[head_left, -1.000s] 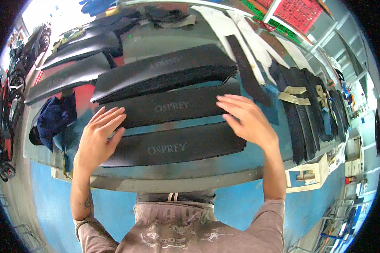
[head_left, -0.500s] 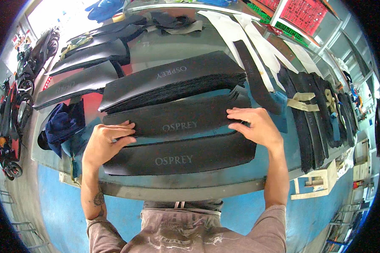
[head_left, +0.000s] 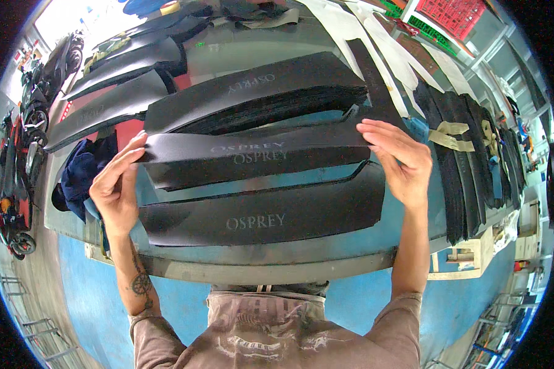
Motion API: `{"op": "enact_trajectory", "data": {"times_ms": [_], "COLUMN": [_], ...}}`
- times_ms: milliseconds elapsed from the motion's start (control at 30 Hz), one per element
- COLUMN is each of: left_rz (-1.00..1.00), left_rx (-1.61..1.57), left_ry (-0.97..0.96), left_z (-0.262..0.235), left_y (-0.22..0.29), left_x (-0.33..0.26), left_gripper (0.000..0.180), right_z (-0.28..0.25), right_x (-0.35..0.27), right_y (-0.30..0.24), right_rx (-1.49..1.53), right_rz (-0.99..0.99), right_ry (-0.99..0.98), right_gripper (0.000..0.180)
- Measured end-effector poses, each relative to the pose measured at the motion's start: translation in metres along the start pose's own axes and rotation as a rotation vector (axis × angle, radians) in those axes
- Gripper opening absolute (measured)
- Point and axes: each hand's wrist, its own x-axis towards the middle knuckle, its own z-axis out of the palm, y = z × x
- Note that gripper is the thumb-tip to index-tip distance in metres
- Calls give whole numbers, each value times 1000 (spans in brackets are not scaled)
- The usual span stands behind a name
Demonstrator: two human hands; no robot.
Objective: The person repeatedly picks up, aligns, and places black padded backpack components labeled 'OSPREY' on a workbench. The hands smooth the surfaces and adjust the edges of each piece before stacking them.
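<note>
My left hand [head_left: 116,184] pinches the left end of a long black sheet panel [head_left: 184,146], and my right hand [head_left: 400,161] has hold of its right end. Pale printed lettering shows on the panel, which is raised and tilted between my hands. Under it lies the middle stack of black panels [head_left: 209,177], partly covered, with the same print visible. Closer to me is another flat stack of lettered black panels [head_left: 326,212]. Beyond the raised panel rests a thicker stack [head_left: 197,104], its many layered edges facing me.
The table [head_left: 277,269] bears more black stacks [head_left: 104,114] at left and dark-blue cloth [head_left: 83,175]. Bundled black strips [head_left: 452,166] with beige ties lie right, white strips [head_left: 332,34] behind. A wooden frame [head_left: 465,261] stands by the right edge; motorcycles [head_left: 34,141] are far left.
Both hands have moved outward and away from me to the panel's ends. The top panel has risen off the middle stack and tilted, uncovering the lettering below. The view has shifted slightly.
</note>
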Motion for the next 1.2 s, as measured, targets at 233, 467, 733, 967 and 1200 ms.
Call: {"op": "enact_trajectory", "data": {"times_ms": [233,467,733,967,1200], "left_rz": [76,-22,-20,45,5], "left_rx": [175,195,188,327,201], "left_ry": [-296,-411,-497,-508,-587], "left_z": [-30,-24,-32,0,20], "left_y": [34,35,44,43,9], "left_x": [-74,-96,-90,-17,4], "left_gripper": [31,44,44,28,26], "right_z": [-20,-15,-26,-9,14], "right_x": [-69,-104,-91,-22,-4], "right_y": [-32,-33,-44,-34,13], "right_rx": [-260,-222,-134,-336,-368], "right_rz": [-126,48,70,5,30], "right_ry": [-297,-373,-457,-443,-526], "right_gripper": [45,50,42,37,30]}}
